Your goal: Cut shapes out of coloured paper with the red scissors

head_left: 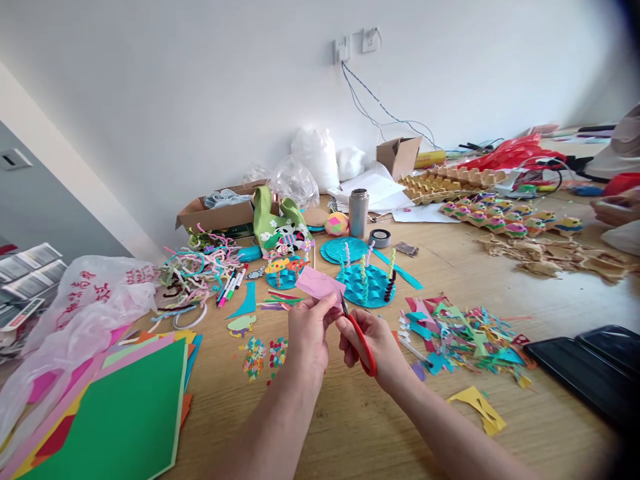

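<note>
Pink paper marked with a thin curved line is pinched between the thumb and fingers of the left hand, while the right hand grips red-handled scissors, fingers closed around the handles and the blades meeting the paper's edge beside the left fingertips. Both hands are raised over a wooden table.

Just beyond them, a blue textured disc carries upright coils in pale and dark colours, with colourful fish-like cutouts to its left. Behind stand a metal bottle and a roll of tape. Loose paper dots lie near the left forearm; marker pens rest beside a tangle of fuzzy craft stems. Farther left, green paper tops a stack of coloured sheets next to a translucent plastic bag.

To the right of the hands, multicoloured paper scraps are heaped near a yellow offcut and a black flat device. Painted carton pieces sit in rows beyond torn brown cardboard. Another person's hand shows at the right edge, partly cut off; what it is doing cannot be made out.
</note>
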Motion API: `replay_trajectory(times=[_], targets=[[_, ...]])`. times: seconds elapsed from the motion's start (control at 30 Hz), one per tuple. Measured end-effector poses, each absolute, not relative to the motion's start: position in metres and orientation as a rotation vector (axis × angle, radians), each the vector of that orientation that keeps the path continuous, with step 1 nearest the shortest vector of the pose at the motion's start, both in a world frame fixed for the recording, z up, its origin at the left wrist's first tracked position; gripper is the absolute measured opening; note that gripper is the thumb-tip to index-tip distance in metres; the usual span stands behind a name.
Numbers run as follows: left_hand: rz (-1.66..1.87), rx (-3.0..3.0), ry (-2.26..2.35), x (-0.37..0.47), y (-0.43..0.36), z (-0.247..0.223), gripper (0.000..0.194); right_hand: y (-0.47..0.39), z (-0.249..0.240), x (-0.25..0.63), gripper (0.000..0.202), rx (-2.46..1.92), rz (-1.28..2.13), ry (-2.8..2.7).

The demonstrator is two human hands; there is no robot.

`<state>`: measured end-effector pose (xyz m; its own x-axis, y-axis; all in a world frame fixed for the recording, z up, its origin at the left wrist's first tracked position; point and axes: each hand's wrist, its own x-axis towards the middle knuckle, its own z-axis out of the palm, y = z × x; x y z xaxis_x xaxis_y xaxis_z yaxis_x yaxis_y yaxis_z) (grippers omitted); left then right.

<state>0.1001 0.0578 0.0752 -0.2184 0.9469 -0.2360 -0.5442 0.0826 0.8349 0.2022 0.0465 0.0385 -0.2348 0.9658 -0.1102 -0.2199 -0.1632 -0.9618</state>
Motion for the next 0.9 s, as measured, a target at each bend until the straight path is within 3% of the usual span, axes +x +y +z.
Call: replay_trajectory(times=[0.9], targets=[[1.487,0.527,1.025,0.1011,0.0572,0.0767,0.018,0.0482,0.0361,0.2026,0.046,-1.025,1.570,-1.133]])
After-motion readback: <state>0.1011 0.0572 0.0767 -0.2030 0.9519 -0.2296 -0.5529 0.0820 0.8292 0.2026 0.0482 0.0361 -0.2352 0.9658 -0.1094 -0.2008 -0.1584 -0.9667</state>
